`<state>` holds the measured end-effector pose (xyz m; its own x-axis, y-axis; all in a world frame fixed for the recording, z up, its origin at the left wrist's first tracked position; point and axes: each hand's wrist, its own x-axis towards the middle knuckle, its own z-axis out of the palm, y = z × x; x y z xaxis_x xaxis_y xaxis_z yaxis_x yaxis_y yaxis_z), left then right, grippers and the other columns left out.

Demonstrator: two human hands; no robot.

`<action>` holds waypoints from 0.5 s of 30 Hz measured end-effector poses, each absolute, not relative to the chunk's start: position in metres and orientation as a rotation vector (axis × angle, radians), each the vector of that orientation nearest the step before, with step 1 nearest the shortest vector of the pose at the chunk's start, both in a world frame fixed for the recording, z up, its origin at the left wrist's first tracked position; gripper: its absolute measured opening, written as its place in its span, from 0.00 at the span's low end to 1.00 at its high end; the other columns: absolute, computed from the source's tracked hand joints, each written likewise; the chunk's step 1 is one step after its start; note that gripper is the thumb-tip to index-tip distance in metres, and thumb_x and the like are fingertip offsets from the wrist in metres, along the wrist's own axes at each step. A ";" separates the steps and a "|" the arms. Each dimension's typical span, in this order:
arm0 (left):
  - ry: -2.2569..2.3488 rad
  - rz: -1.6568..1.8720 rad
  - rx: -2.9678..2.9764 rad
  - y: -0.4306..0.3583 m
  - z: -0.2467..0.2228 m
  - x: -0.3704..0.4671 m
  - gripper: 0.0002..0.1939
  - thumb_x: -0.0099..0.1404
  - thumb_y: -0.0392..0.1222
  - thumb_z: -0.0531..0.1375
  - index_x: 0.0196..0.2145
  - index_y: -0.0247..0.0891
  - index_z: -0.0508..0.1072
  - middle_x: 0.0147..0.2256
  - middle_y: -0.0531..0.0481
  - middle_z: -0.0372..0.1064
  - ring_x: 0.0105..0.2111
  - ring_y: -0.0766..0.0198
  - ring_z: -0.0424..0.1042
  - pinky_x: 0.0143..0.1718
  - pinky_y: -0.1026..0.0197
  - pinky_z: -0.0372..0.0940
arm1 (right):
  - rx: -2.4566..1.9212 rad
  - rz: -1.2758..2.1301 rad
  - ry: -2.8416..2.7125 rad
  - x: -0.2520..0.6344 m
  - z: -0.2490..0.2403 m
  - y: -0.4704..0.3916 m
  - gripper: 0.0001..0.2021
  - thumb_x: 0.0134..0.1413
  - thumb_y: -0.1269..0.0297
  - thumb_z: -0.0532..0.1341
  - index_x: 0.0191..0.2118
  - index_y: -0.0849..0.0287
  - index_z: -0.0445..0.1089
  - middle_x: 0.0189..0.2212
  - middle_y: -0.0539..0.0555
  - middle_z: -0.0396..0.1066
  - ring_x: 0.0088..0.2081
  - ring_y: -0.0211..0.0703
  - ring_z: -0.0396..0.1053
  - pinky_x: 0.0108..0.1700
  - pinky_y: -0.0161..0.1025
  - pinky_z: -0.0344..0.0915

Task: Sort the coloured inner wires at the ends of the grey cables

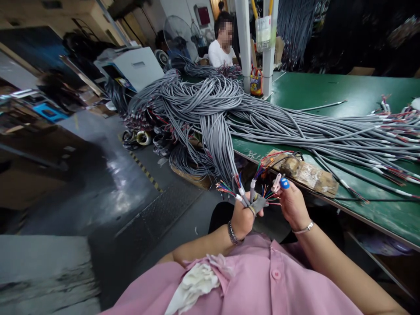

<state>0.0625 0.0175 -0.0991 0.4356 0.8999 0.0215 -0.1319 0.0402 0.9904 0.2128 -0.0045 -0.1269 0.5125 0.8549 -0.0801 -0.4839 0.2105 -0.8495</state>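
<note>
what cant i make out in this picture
All in the head view:
Number of grey cables in the left hand: they overlap, and its fingers cover part of them.
What the pale piece in the right hand is: too small.
Some cable ends at the right: cut off by the edge.
Hands of the person in white: hidden behind the cable pile.
Things around the blue item: blurred.

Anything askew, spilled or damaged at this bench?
Mildly odd: one grey cable lies apart on the green tabletop, behind the main run, unlike the bunched rest. Coloured wires at the left hand splay unevenly; I can't make out any spill or damage.
</note>
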 end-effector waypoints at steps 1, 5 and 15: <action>0.779 0.925 1.285 0.018 -0.099 0.064 0.18 0.59 0.49 0.61 0.17 0.36 0.67 0.16 0.52 0.63 0.21 0.67 0.63 0.30 0.61 0.60 | -1.012 0.903 -0.487 0.213 -0.128 -0.005 0.14 0.49 0.50 0.66 0.26 0.57 0.72 0.22 0.49 0.69 0.23 0.35 0.61 0.28 0.34 0.61; 0.788 0.910 1.319 0.018 -0.099 0.068 0.18 0.60 0.49 0.61 0.19 0.36 0.68 0.17 0.52 0.64 0.22 0.67 0.63 0.31 0.62 0.60 | -1.083 0.862 -0.522 0.213 -0.131 -0.003 0.22 0.51 0.41 0.59 0.25 0.56 0.72 0.23 0.51 0.71 0.24 0.38 0.63 0.29 0.37 0.60; 0.766 0.923 1.373 0.019 -0.103 0.073 0.17 0.62 0.47 0.59 0.19 0.36 0.67 0.19 0.52 0.64 0.23 0.67 0.64 0.31 0.62 0.59 | -0.725 1.269 -0.270 0.212 -0.126 0.005 0.20 0.48 0.43 0.64 0.30 0.58 0.74 0.25 0.51 0.73 0.24 0.38 0.66 0.26 0.37 0.63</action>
<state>0.0732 0.0185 -0.1028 0.4594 0.8855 0.0697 -0.0949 -0.0291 0.9951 0.2115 0.0052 -0.1258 0.3028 0.9318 -0.2001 -0.7698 0.1153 -0.6278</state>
